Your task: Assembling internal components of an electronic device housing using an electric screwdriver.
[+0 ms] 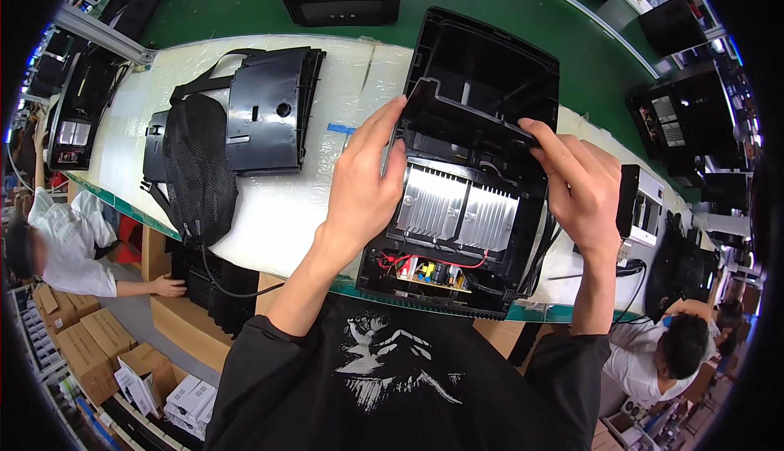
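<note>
- The open black housing (498,51) lies on the white-covered counter (278,222), directly in front of the person, its near end reaching the counter's edge.
- At the housing's left side, the left hand (367,169) curls inward, thumb and fingers pinching the left end of a dark panel (469,128); part of this contact is hidden.
- At the housing's right side, the right hand (584,177) pinches the panel's other end between thumb and fingertips.
- The work looks partway along: the inner parts seem to be in place, while the housing stands open and the panel appears tilted, not seated flat.
- In the housing's middle sit two finned silver heat sinks (431,202); in its near end are a circuit board (433,273) and a red wire (457,265). Its far bay shows mostly bare, dark walls.
- Left of the housing are a black molded part (265,116) and a black mesh bag (200,169), whose contents cannot be made out.
- Below and left of the housing, a co-worker's hand (169,286) is at an open cardboard box (192,328); black ridged pieces (224,296) stand in or beside it.
- Farther lower left of the housing are stacked cartons (86,357), contents hidden.
</note>
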